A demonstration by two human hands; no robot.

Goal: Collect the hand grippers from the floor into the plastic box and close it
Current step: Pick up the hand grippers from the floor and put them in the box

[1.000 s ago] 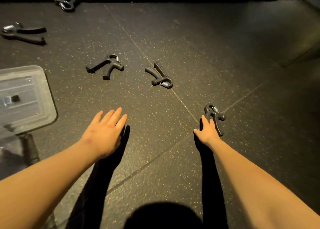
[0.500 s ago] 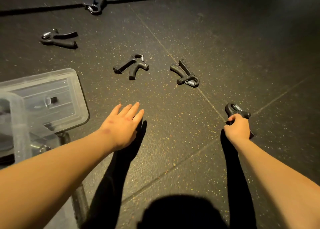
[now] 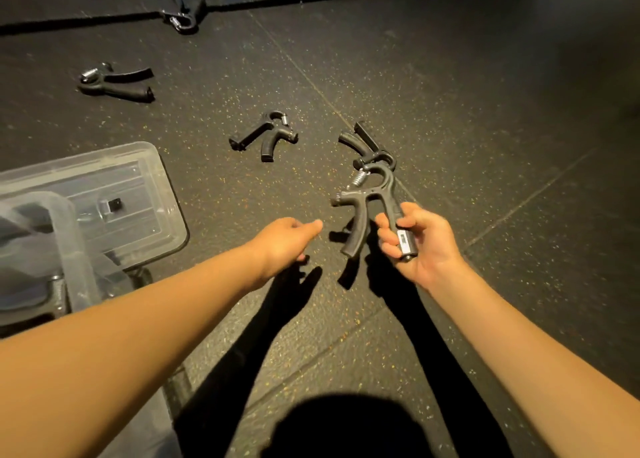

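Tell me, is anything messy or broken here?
Nothing looks broken, but it's messy: the far gripper, left gripper, middle gripper and near gripper lie scattered on the floor, pointing different ways. The lid lies off the plastic box. The right hand grips a fifth gripper.

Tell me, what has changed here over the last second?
The right hand closed on one handle of the nearest hand gripper and lifted it off the floor, towards the person. The left hand, flat before, now has loosely bent fingers and holds nothing. The other four grippers, the lid and the plastic box lie as before.
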